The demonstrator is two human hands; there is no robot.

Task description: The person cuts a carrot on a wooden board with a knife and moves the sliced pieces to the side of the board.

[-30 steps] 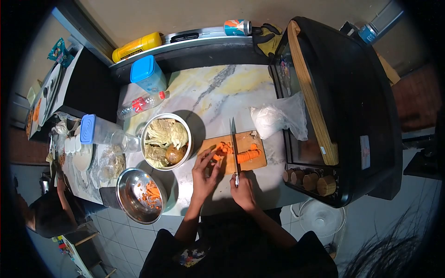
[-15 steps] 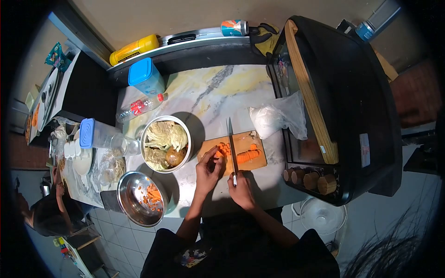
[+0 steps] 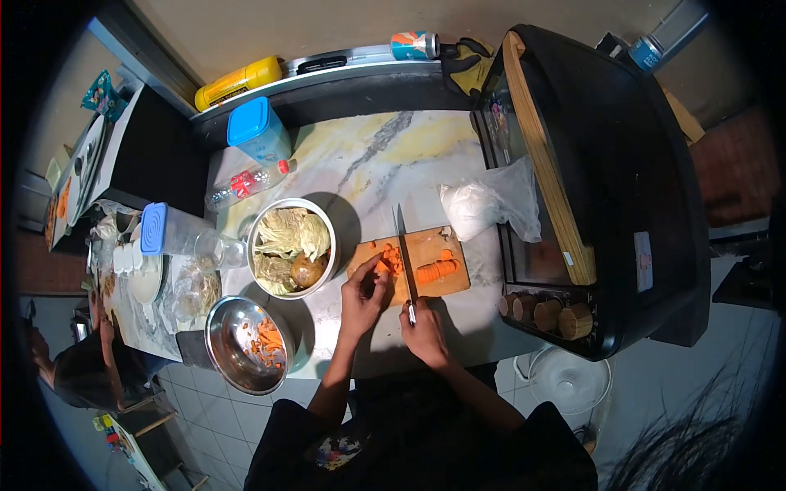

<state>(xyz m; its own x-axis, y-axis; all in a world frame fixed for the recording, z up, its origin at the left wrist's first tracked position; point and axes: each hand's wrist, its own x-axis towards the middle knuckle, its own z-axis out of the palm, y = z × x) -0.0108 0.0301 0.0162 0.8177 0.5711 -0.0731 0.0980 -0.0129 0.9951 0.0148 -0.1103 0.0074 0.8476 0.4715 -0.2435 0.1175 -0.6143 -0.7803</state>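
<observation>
My right hand [image 3: 424, 331] is closed round the handle of a kitchen knife [image 3: 406, 262], its blade pointing away from me across the wooden cutting board [image 3: 450, 237]. Left of the blade, my left hand [image 3: 363, 303] has its fingertips closed on a piece of carrot [image 3: 381, 268]. Small diced carrot [image 3: 394, 258] lies beside those fingers, partly hidden by them. On the board's right side rests a row of sliced carrot [image 3: 438, 268]. A steel bowl [image 3: 225, 360] with chopped carrot in it stands to the left, near the counter edge.
A white pot [image 3: 331, 262] holds cabbage leaves and a round brown vegetable. Behind the board sits a plastic bag of white powder [image 3: 471, 214], beside a black oven [image 3: 622, 188]. A plastic bottle [image 3: 246, 186] and blue-lidded containers [image 3: 266, 139] stand left. Another person [image 3: 90, 360] is at far left.
The knife has shifted slightly left, toward the diced carrot. My left hand has moved a little left with its fingers still together. The whole view has shifted slightly.
</observation>
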